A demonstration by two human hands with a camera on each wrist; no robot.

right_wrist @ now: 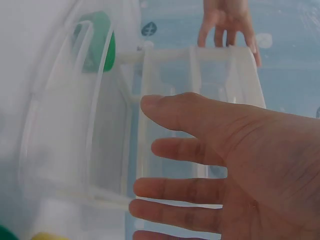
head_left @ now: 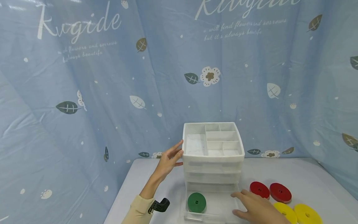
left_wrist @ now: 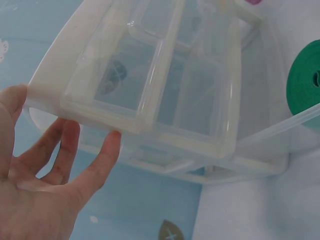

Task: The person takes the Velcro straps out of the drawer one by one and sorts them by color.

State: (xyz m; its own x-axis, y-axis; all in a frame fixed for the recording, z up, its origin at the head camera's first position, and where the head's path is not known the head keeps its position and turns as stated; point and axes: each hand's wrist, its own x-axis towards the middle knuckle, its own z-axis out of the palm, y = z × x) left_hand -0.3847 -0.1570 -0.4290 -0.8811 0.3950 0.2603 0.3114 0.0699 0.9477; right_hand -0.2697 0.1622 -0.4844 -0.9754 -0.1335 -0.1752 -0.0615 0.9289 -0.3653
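A white plastic drawer unit (head_left: 213, 159) stands on the table, its bottom drawer (head_left: 219, 203) pulled out toward me. In that drawer, on the left side, lies a green disc-shaped roll (head_left: 197, 202) with a small centre hole. My left hand (head_left: 166, 163) touches the unit's left side with spread fingertips; the left wrist view shows the fingers (left_wrist: 100, 162) against its edge. Above the drawer's right edge, my right hand (head_left: 257, 207) has its fingers extended and holds nothing. In the right wrist view its palm (right_wrist: 270, 165) faces the camera, with the fingers apart.
Two red rolls (head_left: 280, 193) lie right of the unit, with two yellow rolls (head_left: 307, 214) nearer me. Part of a green object (right_wrist: 6, 235) shows at the right wrist view's lower corner. Small compartments (head_left: 221, 136) divide the unit's top. A blue printed curtain (head_left: 167, 77) hangs behind.
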